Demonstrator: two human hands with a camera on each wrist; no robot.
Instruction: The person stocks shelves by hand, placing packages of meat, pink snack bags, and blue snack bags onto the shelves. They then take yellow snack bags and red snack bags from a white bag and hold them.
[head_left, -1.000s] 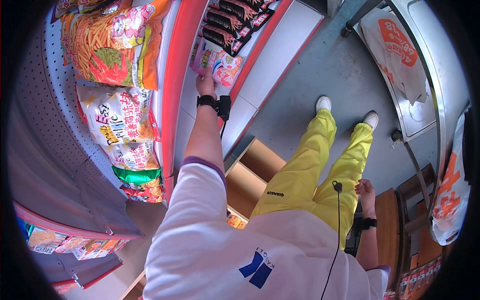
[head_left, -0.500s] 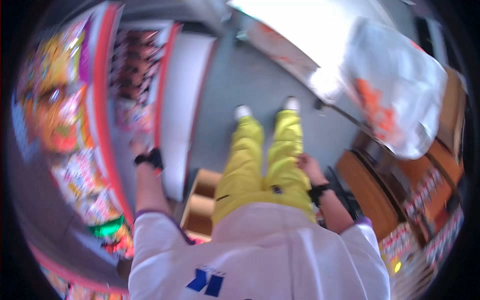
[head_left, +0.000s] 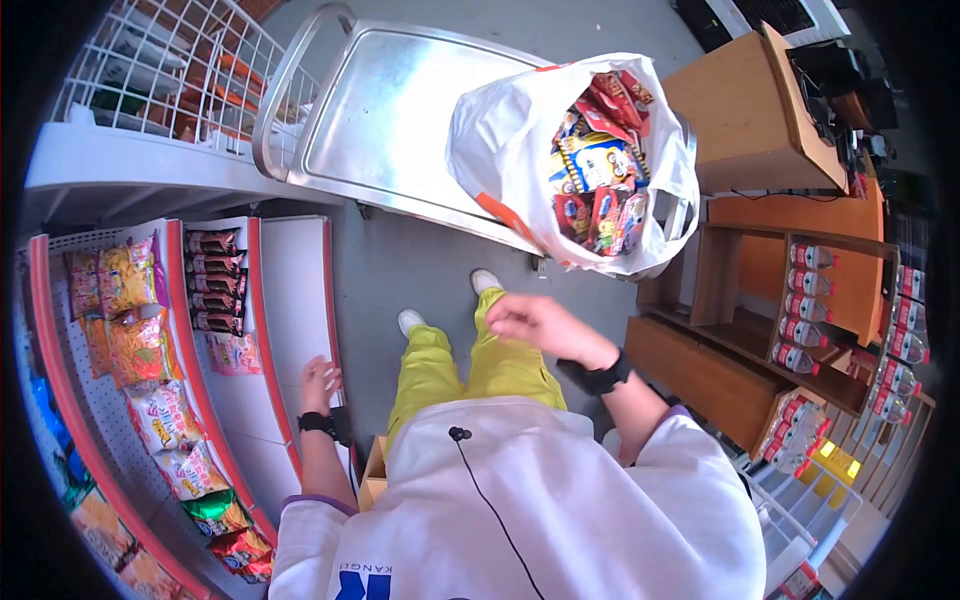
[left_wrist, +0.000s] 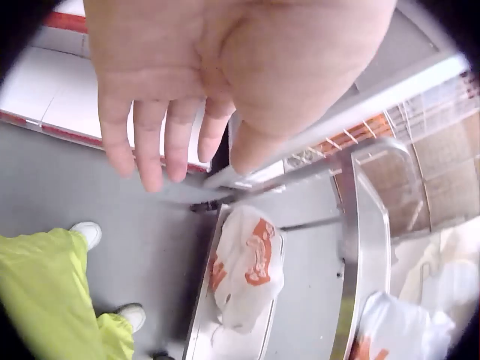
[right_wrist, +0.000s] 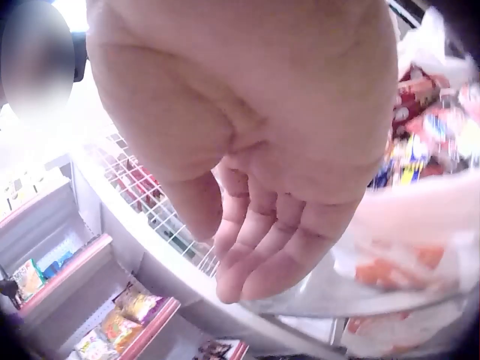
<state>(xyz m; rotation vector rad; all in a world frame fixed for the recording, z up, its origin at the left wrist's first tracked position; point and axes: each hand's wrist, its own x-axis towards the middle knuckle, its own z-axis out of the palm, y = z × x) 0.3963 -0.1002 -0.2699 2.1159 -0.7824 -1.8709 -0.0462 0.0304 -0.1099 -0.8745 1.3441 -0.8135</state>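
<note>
My left hand (head_left: 320, 383) hangs beside the lowest shelf board, its fingers extended and the palm bare in the left wrist view. A pink snack packet (head_left: 235, 353) lies on the shelf further left, apart from the hand, at the near end of a row of black snack packets (head_left: 216, 285). In front of my body, my right hand (head_left: 540, 325) is raised with loosely bent fingers and nothing in them. Just beyond it stands a white plastic bag (head_left: 500, 130) with orange print, its mouth wide and packed with snack packets (head_left: 600, 165).
The bag stands on a steel trolley (head_left: 400, 110) whose lower deck carries another white bag (left_wrist: 247, 262). Larger snack bags (head_left: 135, 345) line the left shelf. A white wire basket (head_left: 190, 80) is at the back left, wooden cabinets (head_left: 700, 375) and bottles (head_left: 805, 305) to the right.
The head view has turned toward the trolley. My left hand has come away from the pink packet, which stays on the shelf. My right hand has risen from my side to the front.
</note>
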